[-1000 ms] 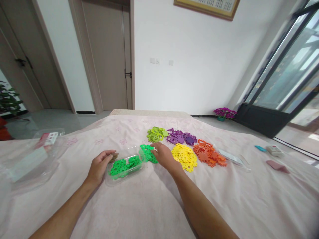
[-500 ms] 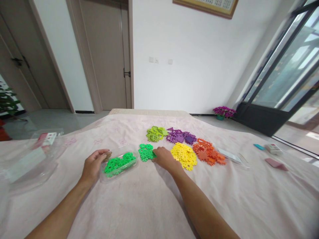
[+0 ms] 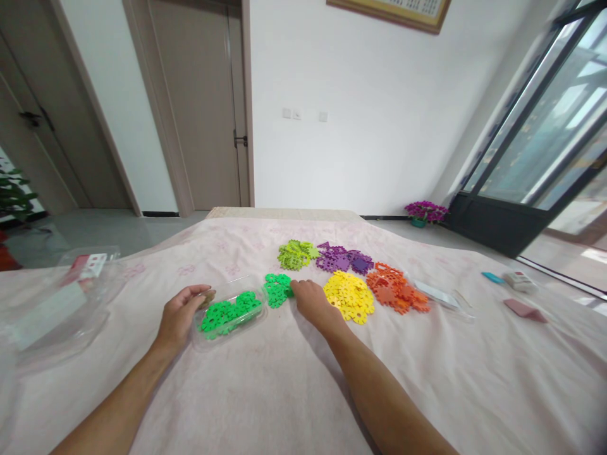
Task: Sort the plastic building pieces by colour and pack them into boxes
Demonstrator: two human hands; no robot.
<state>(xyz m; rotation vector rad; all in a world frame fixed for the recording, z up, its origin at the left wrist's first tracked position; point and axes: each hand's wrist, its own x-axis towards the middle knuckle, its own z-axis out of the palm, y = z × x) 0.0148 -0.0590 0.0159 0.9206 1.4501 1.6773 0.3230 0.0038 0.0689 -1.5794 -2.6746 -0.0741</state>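
A clear plastic box (image 3: 256,319) sits on the cloth with a heap of green snowflake-shaped plastic pieces (image 3: 232,313) in it. My left hand (image 3: 183,309) grips the box's left end, thumb and fingers closed on the rim. Just right of the box lies a smaller pile of loose green pieces (image 3: 276,291). At that pile's right edge is my right hand (image 3: 308,298), its fingers curled and closed against the pieces. Its fingertips are partly hidden, so what they hold is unclear.
Beyond and to the right lie piles of lime (image 3: 294,254), purple (image 3: 344,259), yellow (image 3: 349,297) and orange pieces (image 3: 397,289). A clear package (image 3: 441,296) lies beside the orange pile. Clear plastic packaging (image 3: 61,303) stands at left. A pink cloth (image 3: 524,309) lies far right.
My right hand has shifted very slightly at the edge of the green pile. My left hand stays on the box, and the piles look unchanged.
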